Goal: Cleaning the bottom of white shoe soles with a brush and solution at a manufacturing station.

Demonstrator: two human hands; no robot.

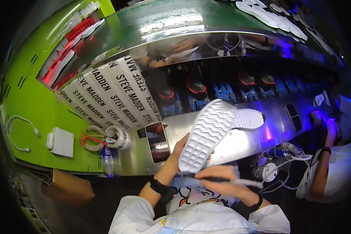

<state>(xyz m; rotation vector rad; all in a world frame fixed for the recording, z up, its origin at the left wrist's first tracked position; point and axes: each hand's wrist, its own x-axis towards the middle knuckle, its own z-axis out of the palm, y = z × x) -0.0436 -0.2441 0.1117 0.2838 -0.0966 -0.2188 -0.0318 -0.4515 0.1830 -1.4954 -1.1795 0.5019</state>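
My left hand (178, 147) is closed round the edge of a white shoe sole (208, 134), its wavy, blocky tread turned up toward me. The sole is tilted above the metal bench (142, 158). Below its near end is my right hand (224, 181), its fingers closed on a thin, pale-handled tool (247, 182). Motion smears that tool, and its exact kind is unclear; its dark end lies close to the sole's near edge. Behind the held sole, a second white sole (249, 119) lies on the bench, partly covered by the first.
To the left stand a printed white box (109, 93), a phone (158, 142), tape rolls (119, 138), orange-handled scissors (95, 139) and a bottle (106, 162). Dark fixtures (197, 87) line the back. At right are a cup with cables (270, 172) and a co-worker's arm (323, 169).
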